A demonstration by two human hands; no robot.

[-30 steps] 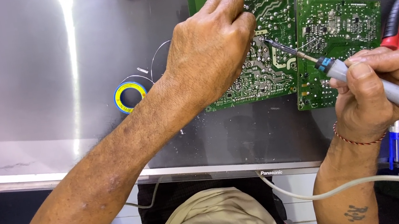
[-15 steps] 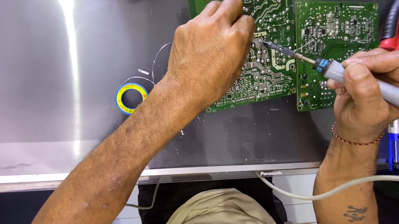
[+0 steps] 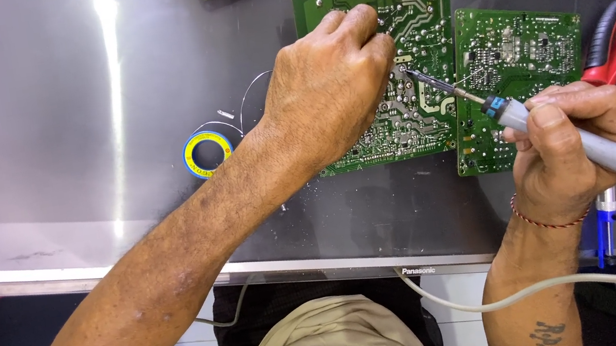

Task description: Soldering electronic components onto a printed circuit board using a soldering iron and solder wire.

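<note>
Two green boards lie flat on the grey desk (image 3: 31,117), and the bigger circuit board (image 3: 403,45) is my landmark. Left hand (image 3: 332,92) rests palm-down on it, forearm reaching in diagonally, fingers (image 3: 359,23) curled and pinched together near its middle, though what they pinch I can't tell. Right hand (image 3: 576,145), just right of that board over the smaller board's (image 3: 519,60) corner, is clenched around a grey soldering iron (image 3: 562,131) whose tip touches the big board beside the left fingers. Solder spool (image 3: 207,153) sits to its left.
</note>
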